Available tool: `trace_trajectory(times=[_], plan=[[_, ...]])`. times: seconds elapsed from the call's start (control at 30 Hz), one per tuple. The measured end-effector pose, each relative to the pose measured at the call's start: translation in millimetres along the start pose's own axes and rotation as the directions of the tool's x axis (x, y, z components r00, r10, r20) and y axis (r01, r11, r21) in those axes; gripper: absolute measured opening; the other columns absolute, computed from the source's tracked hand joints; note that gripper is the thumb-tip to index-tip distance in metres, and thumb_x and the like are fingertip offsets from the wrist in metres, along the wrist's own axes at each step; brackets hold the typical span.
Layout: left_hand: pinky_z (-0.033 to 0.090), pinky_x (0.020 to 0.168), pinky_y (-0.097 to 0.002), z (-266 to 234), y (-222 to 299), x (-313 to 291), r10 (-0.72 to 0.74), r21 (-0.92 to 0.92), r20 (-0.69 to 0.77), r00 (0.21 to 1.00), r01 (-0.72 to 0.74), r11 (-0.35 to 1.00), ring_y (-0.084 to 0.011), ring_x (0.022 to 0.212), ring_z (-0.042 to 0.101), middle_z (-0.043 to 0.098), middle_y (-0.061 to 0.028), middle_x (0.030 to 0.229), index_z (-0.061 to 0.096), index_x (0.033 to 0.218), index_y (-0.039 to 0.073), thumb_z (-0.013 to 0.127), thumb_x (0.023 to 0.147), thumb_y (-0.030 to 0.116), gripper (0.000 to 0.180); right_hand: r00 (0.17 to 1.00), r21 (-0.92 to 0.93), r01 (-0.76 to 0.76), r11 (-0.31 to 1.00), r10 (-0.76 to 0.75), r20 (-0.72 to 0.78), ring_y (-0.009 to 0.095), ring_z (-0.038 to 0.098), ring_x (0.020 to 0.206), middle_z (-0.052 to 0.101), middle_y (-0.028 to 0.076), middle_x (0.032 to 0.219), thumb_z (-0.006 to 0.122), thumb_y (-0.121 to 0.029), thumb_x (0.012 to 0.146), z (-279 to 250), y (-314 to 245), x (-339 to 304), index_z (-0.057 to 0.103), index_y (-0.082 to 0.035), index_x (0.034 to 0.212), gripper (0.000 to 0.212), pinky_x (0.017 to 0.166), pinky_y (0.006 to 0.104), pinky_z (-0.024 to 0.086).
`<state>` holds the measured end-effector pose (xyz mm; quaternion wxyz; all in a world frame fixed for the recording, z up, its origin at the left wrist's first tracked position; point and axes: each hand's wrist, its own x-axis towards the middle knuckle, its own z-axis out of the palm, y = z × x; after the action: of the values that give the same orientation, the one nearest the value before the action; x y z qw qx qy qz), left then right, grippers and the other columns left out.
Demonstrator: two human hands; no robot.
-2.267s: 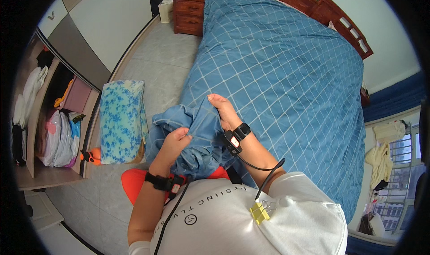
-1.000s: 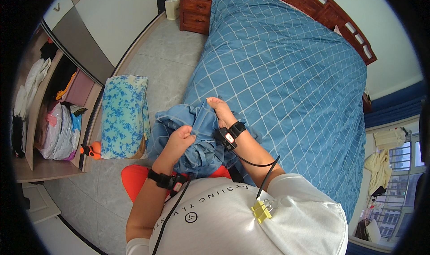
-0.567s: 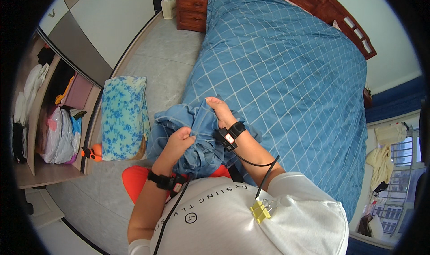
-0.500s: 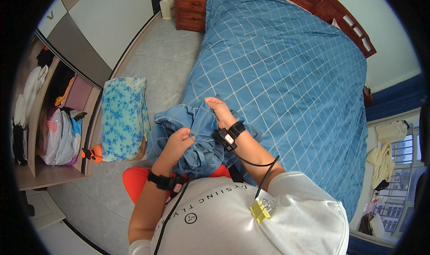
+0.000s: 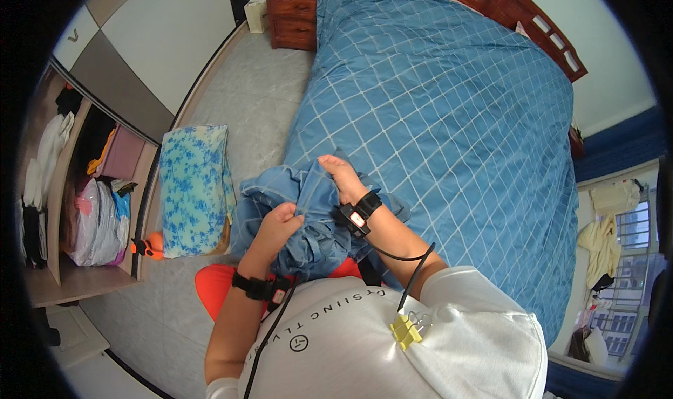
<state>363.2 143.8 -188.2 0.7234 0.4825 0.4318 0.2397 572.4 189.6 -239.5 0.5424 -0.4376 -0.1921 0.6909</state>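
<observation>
- From where I stand, the blue duvet cover (image 5: 434,119) with its white grid lies over the bed, its near left corner gathered in a crumpled heap against the wearer's front.
- The left hand (image 5: 280,220) pinches a fold of that heap between thumb and curled fingers, knuckles up.
- The right hand (image 5: 341,176), set a little farther out, grips another fold near its raised peak; with the two grasps apart, the cloth between them is kept lifted and fairly taut.
- The rest sags in creases below the hands, probably because nothing but those two grasps bears it up.
- A yellow binder clip (image 5: 405,332) bites the white T-shirt (image 5: 392,360), seemingly to keep the right wrist's black cable (image 5: 413,278) out of the way.
- Off to the left, a folded floral quilt (image 5: 193,189) sits beside an orange plush toy (image 5: 148,245), near the wardrobe shelves (image 5: 91,287); what supports it I can't tell.
</observation>
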Motion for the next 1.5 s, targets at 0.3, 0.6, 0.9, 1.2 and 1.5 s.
trace_trajectory(times=[0.3, 0.6, 0.9, 1.2, 1.5], plan=[[0.033, 0.057, -0.0188, -5, -9, -3, 0.040, 0.032, -0.168, 0.985, -0.035, 0.999, -0.0032, 0.064, 0.043, 0.050, 0.0058, 0.071, 0.058, 0.094, 0.005, 0.056, 0.091, 0.015, 0.011, 0.981, -0.404, 0.150, 0.902, -0.085, 0.174, 0.017, 0.049, 0.117, 0.054, 0.010, 0.126, 0.061, -0.031, 0.089, 9, -5, -21, 0.040, -0.002, 0.135, 0.058, 0.095, 0.0306, 0.041], [0.029, 0.052, -0.0218, -17, 12, -11, 0.303, -0.106, -0.484, 0.821, -0.399, 0.911, -0.0056, 0.055, 0.035, 0.039, 0.0032, 0.059, 0.055, 0.095, 0.004, 0.047, 0.096, 0.015, 0.013, 0.824, -0.721, 0.525, 0.453, -0.056, 0.564, 0.031, 0.050, 0.119, 0.051, 0.017, 0.130, 0.053, 0.002, 0.079, 61, 9, -81, 0.037, -0.015, 0.140, 0.065, 0.098, 0.0346, 0.041], [0.031, 0.054, -0.0185, 9, 20, -25, 0.351, 0.024, -0.332, 0.876, -0.364, 0.931, -0.0039, 0.058, 0.039, 0.045, 0.0050, 0.065, 0.055, 0.099, 0.004, 0.050, 0.093, 0.008, 0.009, 0.777, -0.783, 0.569, 0.250, 0.147, 0.612, 0.038, 0.058, 0.096, 0.056, 0.021, 0.110, 0.068, -0.027, 0.078, 69, 20, -92, 0.047, -0.003, 0.120, 0.053, 0.079, 0.0436, 0.047], [0.041, 0.091, -0.0336, -7, 10, -21, 0.526, 0.648, -0.007, 0.850, -0.397, 0.650, -0.0255, 0.106, 0.053, 0.056, -0.0146, 0.118, 0.050, 0.126, 0.003, 0.070, 0.076, 0.012, 0.054, 0.810, -0.699, 0.445, 0.559, 0.082, 0.581, 0.031, 0.062, 0.085, 0.064, 0.017, 0.092, 0.063, -0.017, 0.081, 57, 38, -79, 0.057, -0.004, 0.110, 0.032, 0.071, 0.0398, 0.048], [0.039, 0.100, -0.0375, -6, -20, -16, 0.192, 0.791, 0.081, 0.978, -0.180, 0.585, -0.0329, 0.119, 0.049, 0.054, -0.0167, 0.127, 0.048, 0.131, 0.007, 0.075, 0.065, 0.007, 0.071, 0.946, -0.565, 0.323, 0.759, -0.243, 0.213, 0.014, 0.062, 0.080, 0.065, 0.004, 0.087, 0.046, -0.003, 0.088, -94, -32, -24, 0.058, -0.005, 0.116, 0.030, 0.070, 0.0281, 0.051]])
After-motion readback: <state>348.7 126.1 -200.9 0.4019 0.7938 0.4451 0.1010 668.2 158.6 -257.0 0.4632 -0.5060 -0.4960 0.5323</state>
